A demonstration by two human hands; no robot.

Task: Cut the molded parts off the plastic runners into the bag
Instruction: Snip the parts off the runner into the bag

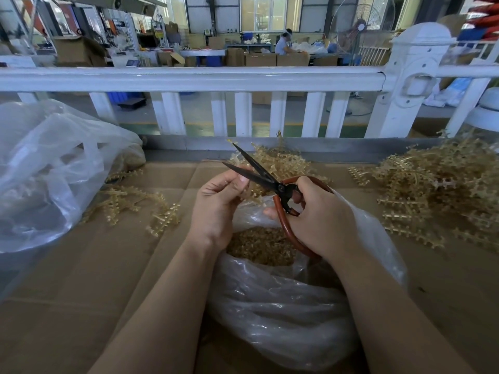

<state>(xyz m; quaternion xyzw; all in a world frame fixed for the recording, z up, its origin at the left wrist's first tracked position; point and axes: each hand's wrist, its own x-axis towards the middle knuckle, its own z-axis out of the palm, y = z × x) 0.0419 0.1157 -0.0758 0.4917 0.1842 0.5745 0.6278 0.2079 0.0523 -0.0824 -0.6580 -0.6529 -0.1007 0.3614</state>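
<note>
A translucent amber runner (249, 188), thin and comb-like, is pinched between the curled fingers of the left hand (216, 203) at the centre of the frame, directly above the open mouth of a clear, crinkled plastic bag (283, 300). Loose cut parts (263, 245), small and tan, are seen heaped inside it. The red looped handles of the scissors (270, 182) are gripped by the right hand (321, 217); the dark blades are parted, pointing to the upper left, with the runner just beside them. Flat brown cardboard (81, 279) lies bare at lower left. Trimmed runners (135, 203) lie scattered at left, an uncut pile (442, 190) at right, another bag (48, 171) at far left. A white railing (189, 78) bounds the far edge.
</note>
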